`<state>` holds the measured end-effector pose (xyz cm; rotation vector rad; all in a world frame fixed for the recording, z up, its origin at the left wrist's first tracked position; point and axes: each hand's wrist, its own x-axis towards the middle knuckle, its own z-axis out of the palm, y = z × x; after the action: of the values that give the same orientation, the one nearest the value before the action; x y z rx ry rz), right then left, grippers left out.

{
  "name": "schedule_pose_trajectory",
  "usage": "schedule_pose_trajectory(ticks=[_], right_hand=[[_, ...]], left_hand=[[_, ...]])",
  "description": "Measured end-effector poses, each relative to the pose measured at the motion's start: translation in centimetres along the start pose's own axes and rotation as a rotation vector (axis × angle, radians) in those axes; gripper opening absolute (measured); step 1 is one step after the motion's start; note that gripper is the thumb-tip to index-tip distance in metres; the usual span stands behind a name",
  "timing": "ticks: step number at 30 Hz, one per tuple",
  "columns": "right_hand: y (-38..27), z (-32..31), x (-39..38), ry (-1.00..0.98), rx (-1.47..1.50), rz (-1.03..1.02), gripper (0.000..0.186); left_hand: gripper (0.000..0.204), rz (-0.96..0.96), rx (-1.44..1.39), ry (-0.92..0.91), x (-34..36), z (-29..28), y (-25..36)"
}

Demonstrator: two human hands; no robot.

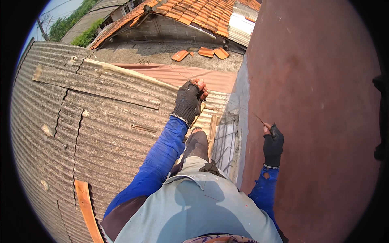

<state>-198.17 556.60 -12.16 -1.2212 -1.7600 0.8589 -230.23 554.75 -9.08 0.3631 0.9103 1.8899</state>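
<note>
At the bottom of the frame, a pale blue-grey cloth shirt [198,214] covers the person's torso, with blue sleeves reaching out on both sides. Right of centre, the right hand [273,143], in a black fingerless knit glove, pinches a thin dark wire [257,118] between thumb and finger, its tip slanting up to the left. At the centre, the similarly gloved left hand [189,100] is curled closed on a faint strand running toward the right; whether both strands are one is too fine to tell. Below it, grey metal rods [227,139] stand beside a smooth reddish-brown wall [316,121] filling the right side. At left spreads a weathered grey-brown corrugated roof [117,117], carrying an orange-brown wooden plank [88,212] at lower left and a slender rusty metal tool [142,128] near the blue sleeve. Farther up lie loose orange clay tiles [206,52], then an orange tiled roof [202,16] at the top.
</note>
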Motion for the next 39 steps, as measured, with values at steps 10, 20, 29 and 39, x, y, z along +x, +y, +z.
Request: schedule_pose_trajectory(ticks=[10,20,29,39], right_hand=[[-2.8,7.6,0.7,-0.714,-0.155,-0.458,0.014],[-0.8,3.8,9.8,0.040,-0.148,-0.217,0.019],[-3.9,1.7,4.2,-0.616,0.104,-0.314,0.019],[2.1,6.7,7.1,-0.285,-0.326,-0.236,0.022]], left_hand=[[0.016,0.542,0.387,-0.151,2.2,2.4,6.2],[0.020,0.280,0.196,-0.347,-1.5,0.7,5.1],[0.015,0.278,-0.011,0.063,4.4,-2.6,10.7],[0.021,0.365,0.365,-0.295,-1.9,0.9,7.8]])
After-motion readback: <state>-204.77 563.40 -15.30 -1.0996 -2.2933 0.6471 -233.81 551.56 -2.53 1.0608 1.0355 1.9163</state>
